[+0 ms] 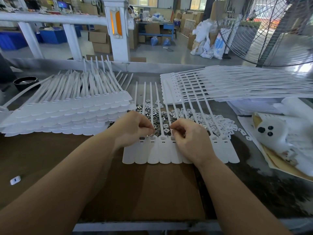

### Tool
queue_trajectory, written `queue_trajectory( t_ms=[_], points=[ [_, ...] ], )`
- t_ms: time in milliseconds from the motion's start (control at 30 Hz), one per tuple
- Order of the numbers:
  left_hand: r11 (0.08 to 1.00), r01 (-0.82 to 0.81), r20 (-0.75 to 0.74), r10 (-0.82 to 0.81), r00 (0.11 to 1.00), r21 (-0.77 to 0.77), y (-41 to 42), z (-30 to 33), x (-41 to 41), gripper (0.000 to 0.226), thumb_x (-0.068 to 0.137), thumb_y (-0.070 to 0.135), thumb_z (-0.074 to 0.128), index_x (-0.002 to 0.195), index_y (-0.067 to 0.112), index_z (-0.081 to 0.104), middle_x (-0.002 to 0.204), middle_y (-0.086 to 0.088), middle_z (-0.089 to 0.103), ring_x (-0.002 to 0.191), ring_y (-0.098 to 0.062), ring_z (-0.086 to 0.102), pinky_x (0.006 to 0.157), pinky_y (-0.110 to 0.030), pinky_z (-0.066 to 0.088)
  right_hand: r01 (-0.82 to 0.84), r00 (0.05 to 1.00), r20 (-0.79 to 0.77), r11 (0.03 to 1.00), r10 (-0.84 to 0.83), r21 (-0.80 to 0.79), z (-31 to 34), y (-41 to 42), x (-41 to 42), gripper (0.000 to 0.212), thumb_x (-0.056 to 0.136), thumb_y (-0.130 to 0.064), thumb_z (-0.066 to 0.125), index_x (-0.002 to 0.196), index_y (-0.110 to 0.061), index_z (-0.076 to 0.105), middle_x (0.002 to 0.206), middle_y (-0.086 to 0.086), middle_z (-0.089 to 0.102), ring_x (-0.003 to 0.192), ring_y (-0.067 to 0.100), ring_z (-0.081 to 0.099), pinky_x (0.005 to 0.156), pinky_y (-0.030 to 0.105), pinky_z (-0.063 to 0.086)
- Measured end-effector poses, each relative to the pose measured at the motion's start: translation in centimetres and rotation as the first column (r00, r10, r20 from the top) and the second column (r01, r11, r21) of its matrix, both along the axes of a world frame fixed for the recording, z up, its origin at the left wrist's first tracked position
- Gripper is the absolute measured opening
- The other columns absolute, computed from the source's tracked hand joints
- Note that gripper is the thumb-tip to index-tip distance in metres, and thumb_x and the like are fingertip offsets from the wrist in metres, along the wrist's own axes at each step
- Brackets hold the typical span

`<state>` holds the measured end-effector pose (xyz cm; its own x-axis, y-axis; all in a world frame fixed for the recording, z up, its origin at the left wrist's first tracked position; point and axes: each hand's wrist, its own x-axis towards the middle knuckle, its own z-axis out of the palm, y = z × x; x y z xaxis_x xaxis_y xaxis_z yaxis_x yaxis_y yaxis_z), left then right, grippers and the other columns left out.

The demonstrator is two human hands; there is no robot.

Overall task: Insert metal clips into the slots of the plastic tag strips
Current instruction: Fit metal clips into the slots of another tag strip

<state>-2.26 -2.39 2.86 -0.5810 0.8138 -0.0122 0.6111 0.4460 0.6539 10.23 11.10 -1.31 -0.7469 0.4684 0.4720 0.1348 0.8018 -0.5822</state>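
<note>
Left hand [133, 128]: fingers curled, pinching a metal clip [152, 134] over the tag strip [152, 150].
Right hand [188, 138]: fingertips pinched together at a slot; what they hold cannot be told.
Loose clips [160, 116]: heaped just behind.

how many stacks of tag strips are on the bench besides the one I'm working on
2: one stack to the left of the hands, another stack at the back right. More could lie out of view.

Both hands' curled fingers [149, 128] over tag strip [162, 153], metal clips [159, 116] behind

Factory floor: cardboard boxes [100, 39], industrial fan [271, 28].
</note>
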Motion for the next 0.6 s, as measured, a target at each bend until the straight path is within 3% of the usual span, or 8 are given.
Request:
queue_trajectory(
  t_ms=[100, 200, 367, 433, 533, 600],
  points=[
    [0.997, 0.042, -0.068, -0.047, 0.997, -0.071, 0.4, 0.4, -0.1, 0.009, 0.089, 0.018, 0.062, 0.086, 0.020, 0.071, 0.070, 0.014, 0.060, 0.065, -0.004, 0.054, 0.051, -0.012, 0.036, 0.003, 1.000, -0.010, 1.000, -0.003, 0.001, 0.1, -0.1, 0.0, 0.014, 0.082, -0.003, 0.060, 0.089, -0.013, 0.068, 0.079, -0.003, 0.067, 0.077, 0.014, 0.062, 0.075, 0.036, 0.052],
    [0.984, 0.093, -0.104, -0.109, 0.989, -0.151, 1.0, 1.1, -0.1, 0.010, 0.088, 0.017, 0.063, 0.083, 0.024, 0.068, 0.068, 0.017, 0.058, 0.062, -0.003, 0.053, 0.044, -0.005, 0.035, 0.005, 1.000, -0.002, 1.000, -0.005, 0.002, 0.1, -0.1, 0.1, 0.013, 0.082, -0.005, 0.060, 0.090, -0.012, 0.068, 0.081, -0.002, 0.067, 0.078, 0.015, 0.062, 0.076, 0.037, 0.052],
    [0.935, 0.175, -0.170, -0.235, 0.957, -0.308, 1.9, 1.9, -0.4, 0.007, 0.085, 0.020, 0.066, 0.087, 0.021, 0.073, 0.072, 0.016, 0.061, 0.065, -0.005, 0.055, 0.048, -0.005, 0.037, 0.001, 1.000, 0.007, 1.000, -0.001, 0.012, 0.2, -0.2, 0.1, 0.013, 0.083, -0.006, 0.060, 0.090, -0.012, 0.068, 0.084, -0.001, 0.067, 0.078, 0.015, 0.061, 0.076, 0.037, 0.052],
    [0.946, 0.162, -0.158, -0.212, 0.964, -0.281, 2.0, 1.8, -0.7, 0.006, 0.081, 0.019, 0.070, 0.083, 0.022, 0.074, 0.072, 0.013, 0.065, 0.065, -0.004, 0.057, 0.048, -0.005, 0.041, 0.004, 1.000, 0.011, 1.000, -0.004, 0.011, 0.2, -0.1, 0.1, 0.012, 0.083, -0.006, 0.060, 0.091, -0.011, 0.068, 0.085, 0.000, 0.067, 0.079, 0.015, 0.061, 0.076, 0.036, 0.052],
    [0.976, 0.116, -0.085, -0.133, 0.987, -0.185, 1.8, 1.3, -0.7, 0.007, 0.076, 0.017, 0.075, 0.076, 0.024, 0.073, 0.070, 0.009, 0.069, 0.066, -0.014, 0.064, 0.059, -0.024, 0.055, -0.001, 1.000, 0.007, 1.000, 0.001, 0.005, 0.3, -0.1, 0.1, 0.013, 0.083, -0.005, 0.060, 0.091, -0.011, 0.068, 0.083, -0.001, 0.067, 0.078, 0.015, 0.061, 0.075, 0.036, 0.051],
    [0.991, 0.071, -0.067, -0.079, 0.995, -0.111, 1.5, 1.0, -0.8, 0.006, 0.076, 0.018, 0.076, 0.076, 0.024, 0.073, 0.069, 0.011, 0.069, 0.065, -0.012, 0.065, 0.058, -0.026, 0.055, -0.004, 1.000, 0.001, 1.000, 0.004, 0.006, 0.3, -0.1, 0.1, 0.013, 0.083, -0.004, 0.060, 0.090, -0.011, 0.068, 0.082, -0.001, 0.067, 0.078, 0.015, 0.061, 0.075, 0.036, 0.052]
  ],
)
